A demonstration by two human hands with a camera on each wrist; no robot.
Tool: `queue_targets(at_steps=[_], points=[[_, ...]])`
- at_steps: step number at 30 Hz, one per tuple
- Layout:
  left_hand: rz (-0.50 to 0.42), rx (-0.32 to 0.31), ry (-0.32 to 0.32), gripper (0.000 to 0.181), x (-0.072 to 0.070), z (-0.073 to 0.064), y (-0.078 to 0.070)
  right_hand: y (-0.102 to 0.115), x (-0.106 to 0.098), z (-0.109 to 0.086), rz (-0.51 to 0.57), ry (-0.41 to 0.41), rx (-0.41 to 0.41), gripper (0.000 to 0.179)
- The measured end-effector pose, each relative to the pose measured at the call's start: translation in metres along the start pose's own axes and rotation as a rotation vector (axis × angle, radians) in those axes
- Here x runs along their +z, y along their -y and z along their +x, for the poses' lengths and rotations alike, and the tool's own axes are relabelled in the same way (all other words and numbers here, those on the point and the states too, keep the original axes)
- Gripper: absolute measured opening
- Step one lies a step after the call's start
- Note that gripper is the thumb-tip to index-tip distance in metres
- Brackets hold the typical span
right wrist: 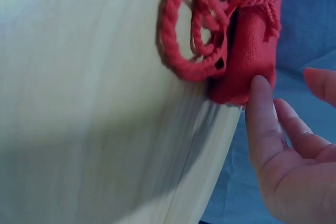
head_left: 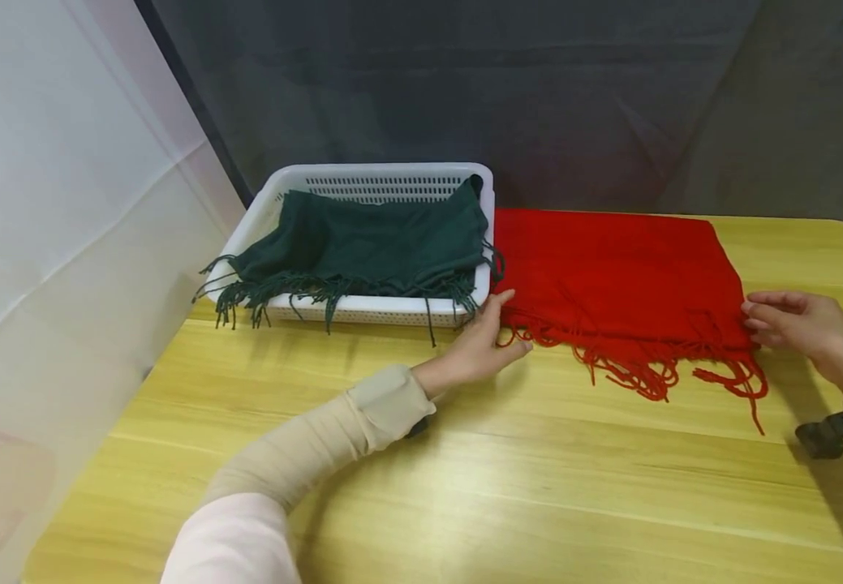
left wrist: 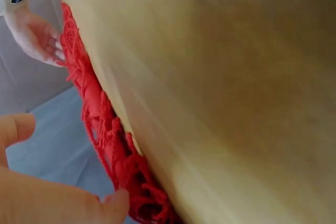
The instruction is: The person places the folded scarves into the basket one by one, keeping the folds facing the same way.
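Red fringed cloth [head_left: 618, 276] lay folded on the surface [head_left: 538, 487], immediately right of the white basket [head_left: 384, 306], its long axis running left to right between my hands. My left hand [head_left: 475, 345] was positioned at the near left corner, thumb and fingers spread; my right hand [head_left: 804, 328] met the right end with fingers extended. Neither gripped anything. Left-hand contact could not be confirmed. The basket and left hand obscured part of the left edge; inner fold layers were indistinct.

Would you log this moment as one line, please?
left hand: at red scarf, left end; right hand: touching right end; green scarf: in white basket, fringe overhanging
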State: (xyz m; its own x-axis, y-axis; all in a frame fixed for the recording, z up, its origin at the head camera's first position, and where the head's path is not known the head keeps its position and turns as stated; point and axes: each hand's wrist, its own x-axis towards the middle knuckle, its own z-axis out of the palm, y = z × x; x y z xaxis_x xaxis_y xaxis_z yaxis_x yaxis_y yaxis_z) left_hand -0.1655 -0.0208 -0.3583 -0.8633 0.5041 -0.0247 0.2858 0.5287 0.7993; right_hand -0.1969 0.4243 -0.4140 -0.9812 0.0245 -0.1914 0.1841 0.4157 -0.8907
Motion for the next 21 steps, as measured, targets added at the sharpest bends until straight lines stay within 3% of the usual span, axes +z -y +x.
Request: queue_targets(at_steps=[4, 6, 9, 14, 17, 21], points=[[-0.060, -0.077, 0.000, 0.071, 0.003, 0.004, -0.002, 0.000, 0.000, 0.002, -0.174, 0.002, -0.024, 0.046], [-0.095, -0.131, -0.012, 0.071, 0.005, 0.006, -0.003, 0.005, 0.002, 0.002, -0.315, 0.002, -0.032, 0.060], [-0.146, -0.201, -0.060, 0.070, 0.009, 0.011, -0.006, 0.020, 0.004, -0.004, -0.441, 0.052, -0.006, 0.077], [-0.201, -0.275, -0.122, 0.068, 0.014, 0.018, -0.008, 0.049, 0.012, -0.017, -0.484, 0.124, 0.061, 0.082], [-0.215, -0.327, -0.156, 0.067, 0.017, 0.022, -0.008, 0.060, 0.018, -0.023, -0.524, 0.106, 0.080, 0.081], [-0.228, -0.373, -0.218, 0.063, 0.019, 0.028, -0.008, 0.068, 0.021, -0.026, -0.526, 0.140, 0.095, 0.082]])
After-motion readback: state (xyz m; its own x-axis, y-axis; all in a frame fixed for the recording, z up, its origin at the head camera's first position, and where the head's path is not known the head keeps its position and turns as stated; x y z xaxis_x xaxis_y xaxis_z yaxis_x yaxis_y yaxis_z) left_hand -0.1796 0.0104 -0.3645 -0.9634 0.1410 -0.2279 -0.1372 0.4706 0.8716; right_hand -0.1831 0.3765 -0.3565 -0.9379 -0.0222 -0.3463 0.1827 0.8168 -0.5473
